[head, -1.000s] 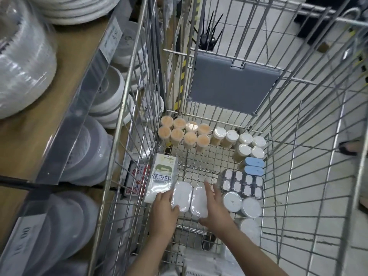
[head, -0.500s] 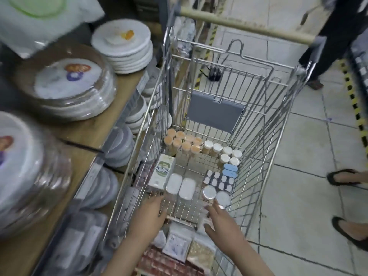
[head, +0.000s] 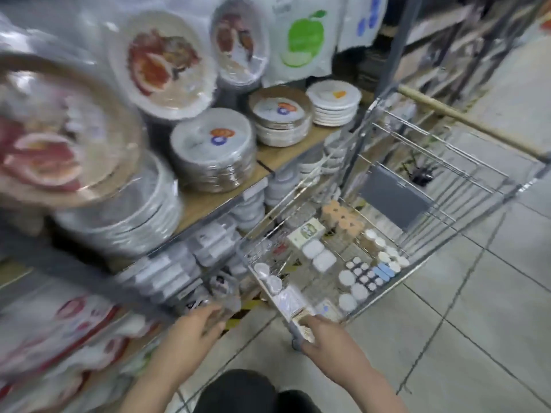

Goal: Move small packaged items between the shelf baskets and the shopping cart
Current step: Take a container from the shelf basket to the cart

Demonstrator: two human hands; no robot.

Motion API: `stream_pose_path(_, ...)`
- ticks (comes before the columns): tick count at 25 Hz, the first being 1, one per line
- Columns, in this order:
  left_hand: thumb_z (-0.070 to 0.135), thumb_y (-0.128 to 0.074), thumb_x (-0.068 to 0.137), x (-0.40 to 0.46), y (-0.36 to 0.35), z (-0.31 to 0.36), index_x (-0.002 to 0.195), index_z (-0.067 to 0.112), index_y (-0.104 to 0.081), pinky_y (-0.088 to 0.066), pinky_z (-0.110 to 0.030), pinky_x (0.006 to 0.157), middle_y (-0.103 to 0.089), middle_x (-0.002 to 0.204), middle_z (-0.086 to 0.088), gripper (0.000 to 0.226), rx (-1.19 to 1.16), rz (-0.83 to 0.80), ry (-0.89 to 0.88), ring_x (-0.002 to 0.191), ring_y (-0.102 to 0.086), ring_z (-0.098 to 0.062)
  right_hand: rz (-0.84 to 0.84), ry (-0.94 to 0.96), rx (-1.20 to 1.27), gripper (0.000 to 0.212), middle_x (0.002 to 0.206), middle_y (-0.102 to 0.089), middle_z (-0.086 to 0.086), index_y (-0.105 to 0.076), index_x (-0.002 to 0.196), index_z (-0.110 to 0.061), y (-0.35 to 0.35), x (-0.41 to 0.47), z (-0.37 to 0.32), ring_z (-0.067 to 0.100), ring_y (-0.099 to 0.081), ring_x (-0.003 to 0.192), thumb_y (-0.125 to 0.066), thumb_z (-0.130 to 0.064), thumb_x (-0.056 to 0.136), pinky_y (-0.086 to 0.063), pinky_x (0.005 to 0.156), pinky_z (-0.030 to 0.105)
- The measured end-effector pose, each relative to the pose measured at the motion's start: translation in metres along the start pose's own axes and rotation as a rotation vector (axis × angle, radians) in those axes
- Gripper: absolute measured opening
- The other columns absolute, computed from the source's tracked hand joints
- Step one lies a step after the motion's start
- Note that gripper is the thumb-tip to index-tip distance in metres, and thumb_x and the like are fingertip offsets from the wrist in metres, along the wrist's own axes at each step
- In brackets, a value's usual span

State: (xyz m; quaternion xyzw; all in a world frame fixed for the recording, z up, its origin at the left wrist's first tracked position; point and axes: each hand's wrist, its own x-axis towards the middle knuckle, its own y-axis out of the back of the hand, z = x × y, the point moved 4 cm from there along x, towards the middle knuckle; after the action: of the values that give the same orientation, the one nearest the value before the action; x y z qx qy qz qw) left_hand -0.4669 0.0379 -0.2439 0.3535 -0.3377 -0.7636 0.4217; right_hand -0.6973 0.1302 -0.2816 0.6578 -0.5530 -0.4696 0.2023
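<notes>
Tiles point(head: 447, 338) covered the lower right; our right hand point(head: 328, 338) gripped the cart point(head: 387, 296) edge, our left hand point(head: 193, 329) hovered, fingers loosely spread, holding nothing, beside shelves point(head: 292, 153) at left.

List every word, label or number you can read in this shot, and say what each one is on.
None can be read.
Green-labelled box in the shopping cart: print blurred.
Plate packs on the shelf: coloured logos only, blurred.
White bag with a green apple: lettering blurred.
Shelf-edge tags: too blurred.
</notes>
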Motion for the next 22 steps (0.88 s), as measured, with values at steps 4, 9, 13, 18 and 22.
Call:
stream_pose_path(4, 0.025, -0.057, 0.092, -0.077, 0.044, -0.056, 0.128, 0.025, -0.055, -0.037, -0.016, 0.083, -0.058, 0.127, 0.008, 0.035, -0.048, 0.167, 0.221, 0.114, -0.054, -0.009, -0.069, 0.212, -0.039, 0.037, 0.122, -0.055, 0.0, -0.05, 0.126, -0.023, -0.015, 0.001, -0.064, 0.019, -0.053, 0.113, -0.049, -0.031, 0.09, -0.041, 0.089, 0.028)
stream_pose_path(9, 0.031, -0.058, 0.09, -0.192, 0.078, -0.127, 0.122, 0.038, -0.052, -0.046, -0.023, 0.091, -0.061, 0.12, 0.015, 0.033, -0.137, 0.376, 0.459, 0.111, -0.057, -0.005, -0.233, 0.485, -0.118, 0.039, 0.125, -0.056, -0.002, -0.047, 0.13, -0.027, -0.047, 0.0, -0.188, 0.017, -0.054, 0.116, -0.05, -0.036, 0.092, -0.046, 0.096, 0.031)
stream_pose_path(13, 0.032, -0.055, 0.093, -0.285, 0.107, -0.178, 0.121, 0.035, -0.052, -0.044, -0.009, 0.077, -0.059, 0.109, 0.02, 0.028, -0.195, 0.466, 0.615, 0.098, -0.056, 0.0, -0.241, 0.694, -0.155, 0.042, 0.136, -0.05, -0.005, -0.044, 0.135, -0.027, -0.084, -0.023, -0.305, 0.013, -0.049, 0.123, -0.051, -0.035, 0.095, -0.041, 0.098, 0.025)
stream_pose_path(18, 0.036, -0.049, 0.095, -0.381, 0.166, -0.245, 0.131, 0.026, -0.049, -0.045, -0.018, 0.084, -0.056, 0.126, 0.012, 0.037, -0.104, 0.534, 0.741, 0.111, -0.054, -0.006, -0.239, 0.859, -0.157, 0.04, 0.133, -0.052, -0.003, -0.045, 0.134, -0.029, -0.129, -0.058, -0.427, 0.014, -0.048, 0.12, -0.047, -0.041, 0.096, -0.042, 0.098, 0.028)
stream_pose_path(22, 0.04, -0.045, 0.097, -0.41, 0.214, -0.278, 0.134, 0.031, -0.043, -0.047, -0.018, 0.079, -0.052, 0.128, 0.014, 0.039, -0.042, 0.569, 0.725, 0.109, -0.054, -0.005, -0.205, 0.913, -0.124, 0.043, 0.137, -0.048, -0.009, -0.044, 0.136, -0.032, -0.145, -0.072, -0.494, 0.01, -0.048, 0.12, -0.045, -0.044, 0.096, -0.041, 0.099, 0.027)
